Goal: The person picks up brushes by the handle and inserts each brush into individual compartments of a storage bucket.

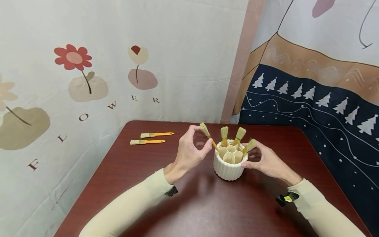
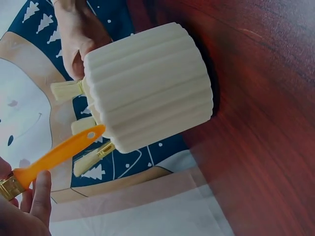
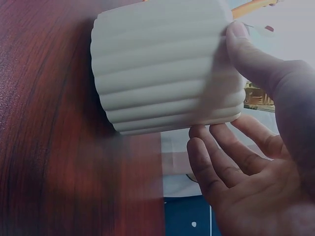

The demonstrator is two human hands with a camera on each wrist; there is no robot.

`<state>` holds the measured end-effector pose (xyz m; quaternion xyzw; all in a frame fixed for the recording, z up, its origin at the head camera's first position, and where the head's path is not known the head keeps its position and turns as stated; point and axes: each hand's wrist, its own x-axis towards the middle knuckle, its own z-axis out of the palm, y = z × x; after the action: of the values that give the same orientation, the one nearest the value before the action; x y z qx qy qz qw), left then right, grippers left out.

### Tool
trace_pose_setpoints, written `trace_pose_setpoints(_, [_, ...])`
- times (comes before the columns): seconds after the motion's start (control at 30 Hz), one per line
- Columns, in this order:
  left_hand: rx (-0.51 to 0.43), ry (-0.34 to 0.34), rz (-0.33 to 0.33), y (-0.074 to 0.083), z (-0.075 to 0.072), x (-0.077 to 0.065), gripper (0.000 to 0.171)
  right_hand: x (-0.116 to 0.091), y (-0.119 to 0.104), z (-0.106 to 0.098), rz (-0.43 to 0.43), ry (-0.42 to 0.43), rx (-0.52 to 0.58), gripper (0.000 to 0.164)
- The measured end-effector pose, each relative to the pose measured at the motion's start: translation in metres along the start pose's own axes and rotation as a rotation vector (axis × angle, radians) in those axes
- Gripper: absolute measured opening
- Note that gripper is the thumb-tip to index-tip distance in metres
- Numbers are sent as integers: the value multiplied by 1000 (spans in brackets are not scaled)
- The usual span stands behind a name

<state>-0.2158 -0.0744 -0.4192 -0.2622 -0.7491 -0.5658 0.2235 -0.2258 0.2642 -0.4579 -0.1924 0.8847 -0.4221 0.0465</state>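
On the table a white ribbed brush holder [image 1: 228,168] stands upright, its inside split into petal-shaped compartments around a round middle one. My left hand [image 1: 189,149] pinches a paintbrush [image 2: 61,153] with an orange handle, bristles up. The handle's holed end is right at the holder's left rim. On the other side my right hand [image 1: 267,161] grips the holder, thumb [image 3: 253,56] at the upper edge and fingers against the wall. Inside the holder stand three paintbrushes, bristles up: one at the back [image 1: 224,132], another beside it [image 1: 240,133] and a third by my right hand [image 1: 250,144].
Two more orange-handled paintbrushes lie at the table's back left, one [image 1: 157,134] behind the other [image 1: 147,142]. The dark red table [image 1: 225,210] ends at a printed curtain [image 1: 189,59] behind it.
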Motion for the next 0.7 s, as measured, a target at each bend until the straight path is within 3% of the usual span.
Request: trace_pose_setpoints(0.7, [-6, -53, -81, -8, 12, -5, 34, 1, -4, -2, 17, -8, -16, 84])
